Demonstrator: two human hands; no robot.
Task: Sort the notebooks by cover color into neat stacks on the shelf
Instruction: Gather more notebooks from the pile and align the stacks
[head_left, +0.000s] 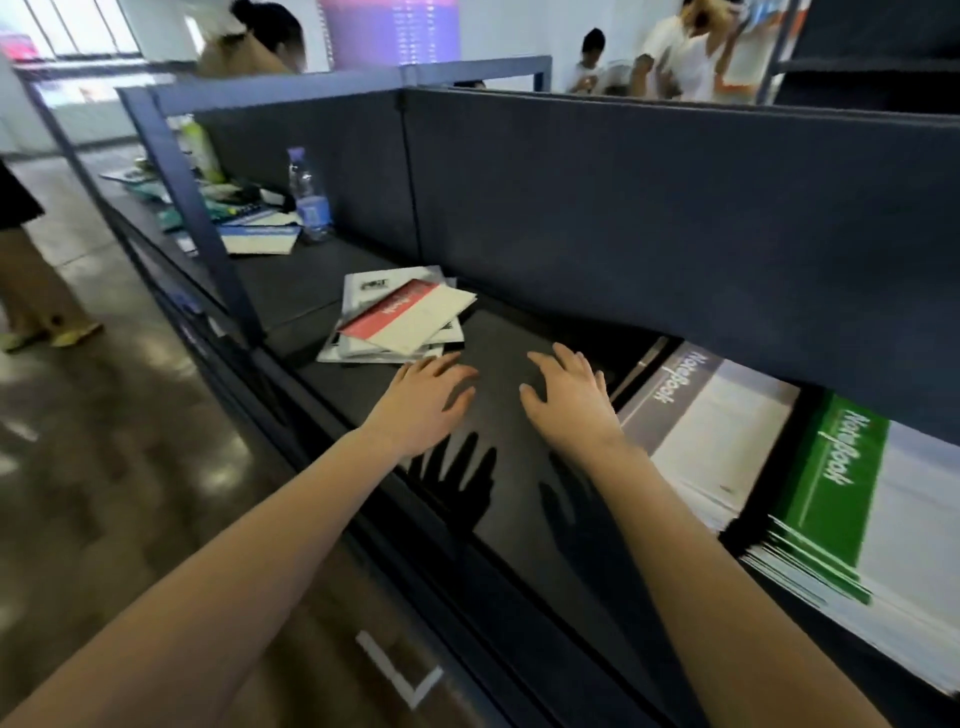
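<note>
A loose, untidy pile of notebooks (397, 317) lies on the dark shelf (498, 343), with a red-and-white one on top and grey-and-white ones under it. To the right stand a grey notebook stack (711, 415) and a green notebook stack (841, 483), both printed "Notebook". My left hand (423, 400) hovers over the shelf just below the loose pile, fingers spread, holding nothing. My right hand (569, 397) hovers beside it, left of the grey stack, also spread and empty. Both cast shadows on the shelf.
A dark fabric back panel (623, 208) overhangs the shelf. A plastic water bottle (309, 197) and more papers (260, 234) sit further left past a blue upright post (208, 228). A person stands at far left on the floor; others are behind the shelf.
</note>
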